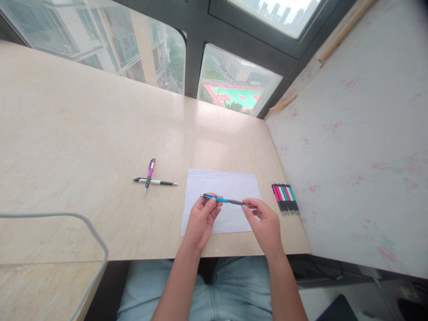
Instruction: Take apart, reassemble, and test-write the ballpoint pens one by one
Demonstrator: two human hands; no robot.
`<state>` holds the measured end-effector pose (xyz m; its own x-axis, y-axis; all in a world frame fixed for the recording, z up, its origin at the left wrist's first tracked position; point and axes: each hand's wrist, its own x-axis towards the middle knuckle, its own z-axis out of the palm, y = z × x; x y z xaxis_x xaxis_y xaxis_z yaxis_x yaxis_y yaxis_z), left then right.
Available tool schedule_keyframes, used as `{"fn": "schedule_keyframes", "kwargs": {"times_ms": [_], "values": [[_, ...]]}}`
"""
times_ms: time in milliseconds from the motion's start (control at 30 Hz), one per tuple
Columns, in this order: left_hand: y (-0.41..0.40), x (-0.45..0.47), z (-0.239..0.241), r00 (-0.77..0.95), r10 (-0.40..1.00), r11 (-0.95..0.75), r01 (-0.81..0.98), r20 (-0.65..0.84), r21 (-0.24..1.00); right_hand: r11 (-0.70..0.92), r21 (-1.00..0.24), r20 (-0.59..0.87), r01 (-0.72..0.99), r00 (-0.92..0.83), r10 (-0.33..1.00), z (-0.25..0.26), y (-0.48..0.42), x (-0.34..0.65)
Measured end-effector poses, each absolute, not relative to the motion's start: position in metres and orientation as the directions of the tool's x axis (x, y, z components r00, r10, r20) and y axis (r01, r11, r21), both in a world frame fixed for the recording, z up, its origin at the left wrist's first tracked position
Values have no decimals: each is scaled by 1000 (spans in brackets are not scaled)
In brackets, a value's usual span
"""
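Both of my hands hold a blue pen (222, 200) with a dark grip, roughly level above a sheet of white paper (220, 223). My left hand (204, 214) is closed around the blue barrel near its clip end. At the other end, the fingertips of my right hand (264, 218) pinch the tip, which they partly hide. Faint lines of writing run along the top of the sheet. Left of the paper, a purple pen (151, 168) lies crossed over a white and black pen (160, 182).
On the right, a row of several pink, green and white pens (285, 198) lies near the flowered wall (354, 169). A grey cable (90, 225) arches over the left front of the marbled table (67, 133). Windows stand behind the far edge.
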<state>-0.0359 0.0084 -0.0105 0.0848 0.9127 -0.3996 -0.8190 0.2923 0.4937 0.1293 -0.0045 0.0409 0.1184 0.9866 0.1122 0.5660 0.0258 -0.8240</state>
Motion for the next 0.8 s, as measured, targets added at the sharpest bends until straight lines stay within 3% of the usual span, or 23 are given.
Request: {"fn": "schedule_keyframes", "kwargs": {"times_ms": [533,800], "values": [[7,-34,-9,82,918,292,-800,-387,525,-7,-830,88,557,143,986,42,-5,131],[6,-31,-7,82,924,282,-806,-374,521,-76,-879,23,471,200,979,34,-9,135]]}}
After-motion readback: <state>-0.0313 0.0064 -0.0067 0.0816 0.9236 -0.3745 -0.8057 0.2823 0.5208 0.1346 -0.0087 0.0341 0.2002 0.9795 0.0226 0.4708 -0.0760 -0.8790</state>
